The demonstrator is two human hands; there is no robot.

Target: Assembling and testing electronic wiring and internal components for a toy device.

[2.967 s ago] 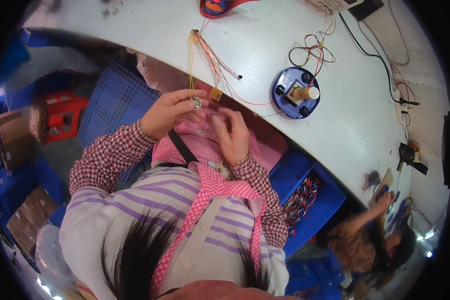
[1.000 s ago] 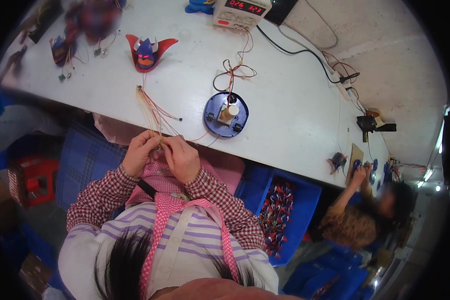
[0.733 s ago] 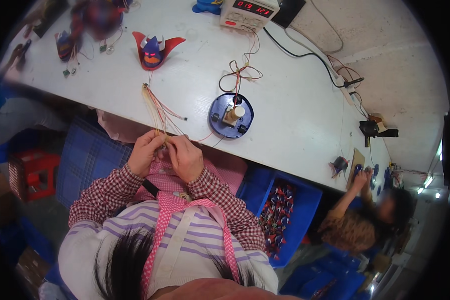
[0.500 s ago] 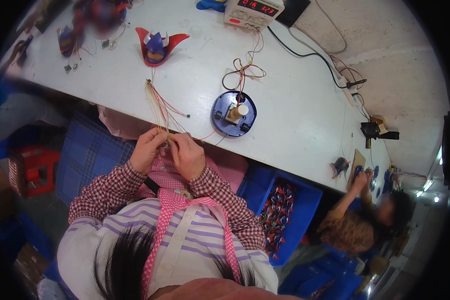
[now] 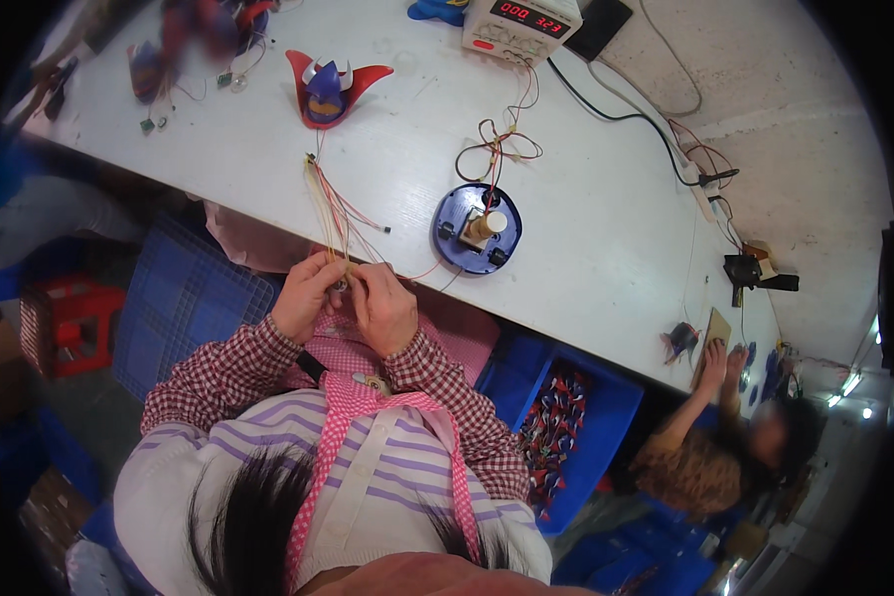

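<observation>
Since the view of three seconds ago, the right hand has come in from the right to meet the left hand just off the near edge of the workbench. Between them sits a small round metal part, pinched by the left thumb and forefinger. The right thumb and fingertips are drawn in beside it, but I cannot tell what they grip. Yellow wires run from the left fingertips to the far side, joining red wires below the purple-and-red toy head, whose eyes are dark.

For good handling, I would keep the left pinch on the part's rim, work the right fingertips lightly, and leave slack so no wire joint takes a pull. The red wires look likely to snag on the round blue base to the right.
</observation>
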